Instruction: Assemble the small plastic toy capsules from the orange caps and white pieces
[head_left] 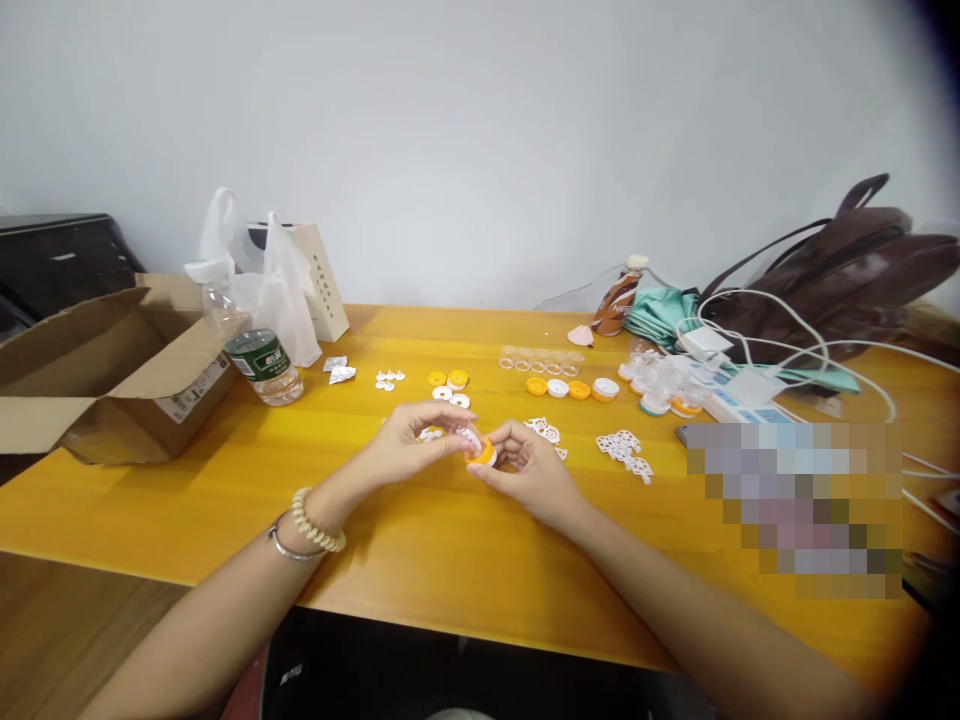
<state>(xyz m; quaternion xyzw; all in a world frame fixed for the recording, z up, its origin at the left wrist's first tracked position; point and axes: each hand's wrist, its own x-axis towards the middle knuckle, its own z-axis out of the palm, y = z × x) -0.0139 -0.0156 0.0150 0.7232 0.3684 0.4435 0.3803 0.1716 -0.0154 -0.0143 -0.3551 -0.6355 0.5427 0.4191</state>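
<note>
While both hands meet low over the middle of the tabletop (225, 520), they share one small piece: the left hand (409, 445) pinches a clear cup (468, 436) between thumb and fingertips, and the right hand (529, 470) closes its fingers on an orange cap (484, 452) pressed against the cup's end. Taking that cup as the landmark, a few white bits (430, 435) lie just beside it under the left hand, white lacy pieces (624, 452) lie to its right, loose orange and white caps (450, 388) sit just beyond it, and a row of empty clear cups (541, 358) with more caps stands farther back to the right. A water bottle (255, 345) and an open box (97, 365) stand well off to its left; cables and a power strip (739, 395) lie well off to its right. I judge the hold fingertip-light, so a skewed push could seat the cap crooked or pop it free to roll among the loose caps. The cup is slick and tiny, and squeezing too hard could shoot it out, spilling whatever is inside; its contents cannot be made out.
</note>
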